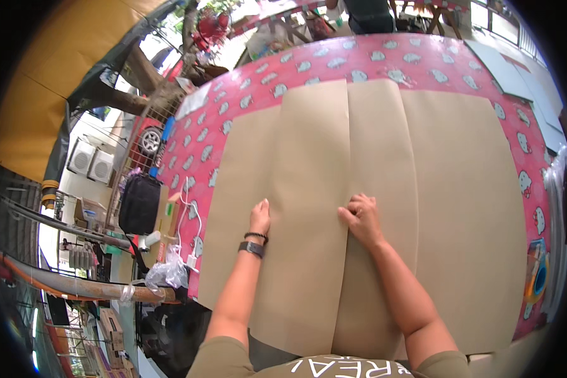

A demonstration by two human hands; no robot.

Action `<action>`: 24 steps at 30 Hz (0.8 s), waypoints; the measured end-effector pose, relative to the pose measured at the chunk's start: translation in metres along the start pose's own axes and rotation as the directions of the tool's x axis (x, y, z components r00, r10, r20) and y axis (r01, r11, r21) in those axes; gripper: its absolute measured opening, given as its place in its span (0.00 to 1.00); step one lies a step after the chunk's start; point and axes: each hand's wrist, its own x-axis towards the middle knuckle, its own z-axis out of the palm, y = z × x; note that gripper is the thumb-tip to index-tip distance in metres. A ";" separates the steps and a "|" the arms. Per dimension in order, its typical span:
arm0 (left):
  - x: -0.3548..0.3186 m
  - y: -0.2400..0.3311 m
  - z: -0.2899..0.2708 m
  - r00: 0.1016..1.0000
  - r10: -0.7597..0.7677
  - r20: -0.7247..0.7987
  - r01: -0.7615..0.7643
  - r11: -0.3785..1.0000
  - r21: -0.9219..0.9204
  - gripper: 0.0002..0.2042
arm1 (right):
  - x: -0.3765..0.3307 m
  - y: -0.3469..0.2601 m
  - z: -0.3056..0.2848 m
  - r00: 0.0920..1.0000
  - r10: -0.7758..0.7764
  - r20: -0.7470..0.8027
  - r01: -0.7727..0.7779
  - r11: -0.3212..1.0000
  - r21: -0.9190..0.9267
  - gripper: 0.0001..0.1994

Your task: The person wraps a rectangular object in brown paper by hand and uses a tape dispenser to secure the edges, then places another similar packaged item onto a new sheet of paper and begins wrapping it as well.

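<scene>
Large brown paper (pixel 460 208) lies across a pink patterned table, folded into overlapping lengthwise panels. An upright edge runs down its middle, and the panels bulge softly beside it. My left hand (pixel 260 217), with a black bead bracelet and dark watch on the wrist, is closed on the paper at the left fold; its fingertips are mostly hidden. My right hand (pixel 362 220) is closed at the middle edge, fingers curled and thumb toward the left, gripping the paper there.
A pink table cover (pixel 384 57) shows around the paper. Tape rolls (pixel 538 277) lie at the right edge, pale boards (pixel 501 69) at the far right. A black bag (pixel 140 203), white cable (pixel 184 214) and clear plastic bag (pixel 167 272) are on the left. A person (pixel 368 16) is beyond the table.
</scene>
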 end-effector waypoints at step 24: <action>-0.021 0.054 -0.022 0.992 0.123 0.003 -0.115 0.922 0.369 0.22 | 0.002 -0.009 -0.007 0.996 0.026 0.088 -0.030 0.999 0.044 0.10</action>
